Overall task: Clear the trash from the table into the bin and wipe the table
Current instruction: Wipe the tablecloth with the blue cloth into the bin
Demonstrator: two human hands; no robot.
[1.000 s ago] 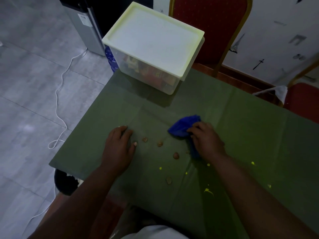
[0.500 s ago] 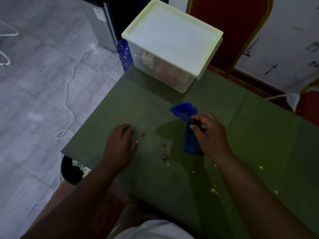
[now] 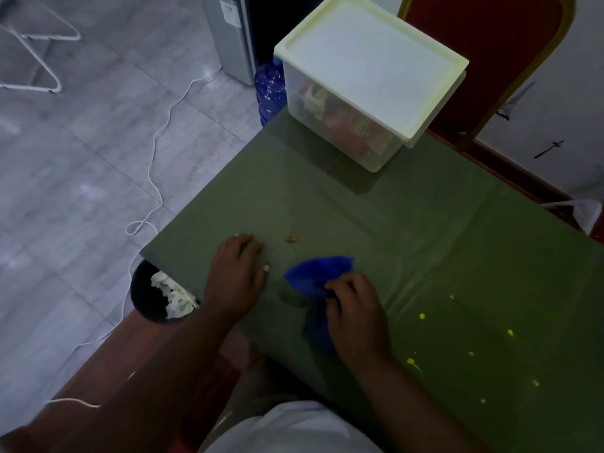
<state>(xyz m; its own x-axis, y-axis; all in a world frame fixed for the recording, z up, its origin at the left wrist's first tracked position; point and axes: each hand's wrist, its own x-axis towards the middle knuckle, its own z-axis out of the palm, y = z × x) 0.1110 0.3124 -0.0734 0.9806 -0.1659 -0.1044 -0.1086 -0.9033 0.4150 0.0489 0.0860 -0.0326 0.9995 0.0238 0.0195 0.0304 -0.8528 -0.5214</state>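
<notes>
Green table (image 3: 425, 240): box (image 3: 369, 60), cloth (image 3: 313, 273), crumb (image 3: 290, 238)

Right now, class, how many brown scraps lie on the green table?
1. The brown scrap lies on the table near the fingertips of the left hand, not touching it. More may be hidden under the blue cloth.

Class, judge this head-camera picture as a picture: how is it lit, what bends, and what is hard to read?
Head view: underexposed; the box lid is the brightest patch; wide-angle stretch is mild on the table, stronger toward the corners; the left hand and right hand are dark, finger detail weak; the blue cloth darkens into shadow lower down.
</notes>
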